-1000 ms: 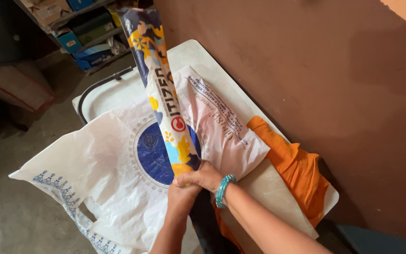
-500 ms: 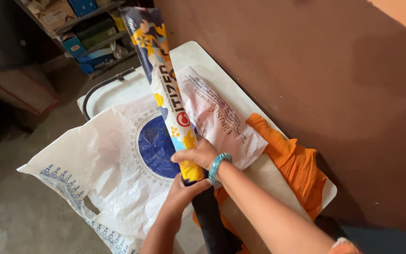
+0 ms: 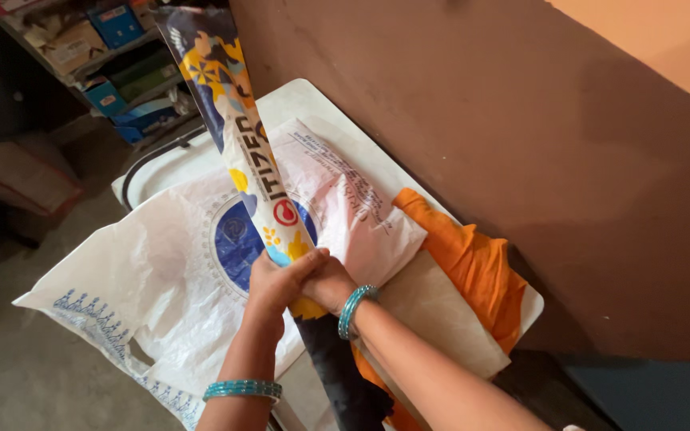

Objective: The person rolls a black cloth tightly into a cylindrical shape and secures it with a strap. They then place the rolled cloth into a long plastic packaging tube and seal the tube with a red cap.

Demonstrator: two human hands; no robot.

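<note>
Since the earlier frame, the left hand (image 3: pixel 275 281) has been raised from beneath the printed sleeve to its lower end, level with the right hand. At the far left, shelves of cardboard boxes (image 3: pixel 97 48) are being shown above a bare floor. A large white plastic bag (image 3: pixel 133 279) with a blue round emblem is being spread over the white table (image 3: pixel 313 100). The long printed plastic sleeve (image 3: pixel 237 144) is being held tilted above the bag, its lower end clenched by the left hand and by the right hand (image 3: pixel 331 283), the two touching. Black fabric (image 3: pixel 337 367) is hanging from below the sleeve. An orange cloth (image 3: pixel 477 271) is lying beside the brown wall (image 3: pixel 481 120).
</note>
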